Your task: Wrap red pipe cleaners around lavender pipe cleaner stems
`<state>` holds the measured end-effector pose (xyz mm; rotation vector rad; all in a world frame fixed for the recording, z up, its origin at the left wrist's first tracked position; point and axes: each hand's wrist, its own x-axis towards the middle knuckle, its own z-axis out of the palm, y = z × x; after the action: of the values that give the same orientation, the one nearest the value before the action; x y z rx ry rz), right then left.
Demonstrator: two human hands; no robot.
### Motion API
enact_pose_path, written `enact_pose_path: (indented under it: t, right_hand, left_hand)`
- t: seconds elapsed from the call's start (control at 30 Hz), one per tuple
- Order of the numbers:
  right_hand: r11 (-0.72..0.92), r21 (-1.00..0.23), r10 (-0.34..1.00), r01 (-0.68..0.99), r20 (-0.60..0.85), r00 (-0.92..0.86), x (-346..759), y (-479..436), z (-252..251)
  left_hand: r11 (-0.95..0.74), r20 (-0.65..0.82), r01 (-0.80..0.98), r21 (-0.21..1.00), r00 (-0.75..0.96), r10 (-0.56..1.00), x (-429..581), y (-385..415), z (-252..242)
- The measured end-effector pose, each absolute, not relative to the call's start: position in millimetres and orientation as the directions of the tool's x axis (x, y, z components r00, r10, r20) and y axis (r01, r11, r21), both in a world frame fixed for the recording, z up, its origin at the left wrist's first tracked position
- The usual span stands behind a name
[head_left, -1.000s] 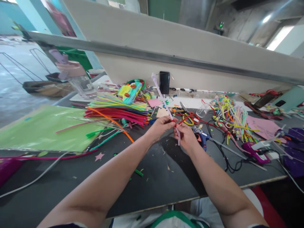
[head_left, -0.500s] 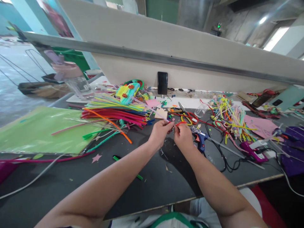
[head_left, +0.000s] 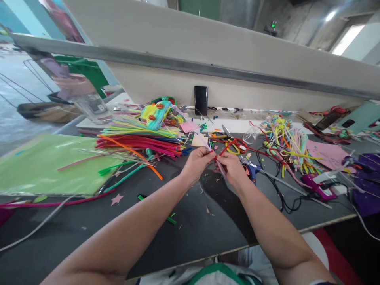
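My left hand (head_left: 195,163) pinches a lilac pipe cleaner (head_left: 202,139) and a red pipe cleaner (head_left: 223,150) where the two cross. Close beside it, my right hand (head_left: 234,169) has its fingers closed on the same crossing from the other side. The lilac stem runs up and away past my left fingers, and a lilac length also shows below between the hands. The red end slants up and to the right. Fingers hide the joint itself. Both hands are just above the dark table (head_left: 192,221).
Bundled pipe cleaners (head_left: 142,144) lie left, beside a green sheet (head_left: 56,162). A glue gun (head_left: 253,172) and scissors (head_left: 233,144) are near my right hand. Further right are tangled pipe cleaners (head_left: 286,144) and a purple power strip (head_left: 319,188). A phone (head_left: 201,100) leans against the partition.
The red pipe cleaner has swung from lying across my right hand to pointing up and right. A lilac length now shows below, between the hands. The view has shifted slightly.
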<state>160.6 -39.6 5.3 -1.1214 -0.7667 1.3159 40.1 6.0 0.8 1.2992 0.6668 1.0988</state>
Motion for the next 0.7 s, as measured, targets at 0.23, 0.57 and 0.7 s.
enact_pose_path:
  t: [0.23,0.57,0.7]
  right_hand:
    - [-0.296,-0.785,0.954,-0.544,-0.268,-0.133,163.1,-40.2,5.2]
    - [-0.491,-0.591,0.850,-0.641,-0.161,-0.503,158.7,-49.7,11.6]
    - [-0.480,-0.594,0.848,-0.646,-0.125,-0.515,156.4,-53.3,15.0]
  left_hand:
    - [-0.039,0.176,-0.277,0.960,0.488,0.855,31.4,7.2,12.3]
    - [-0.014,0.212,-0.301,0.954,0.639,0.739,14.3,18.8,21.7]
    - [-0.047,0.254,-0.321,0.946,0.643,0.723,11.7,21.2,23.5]
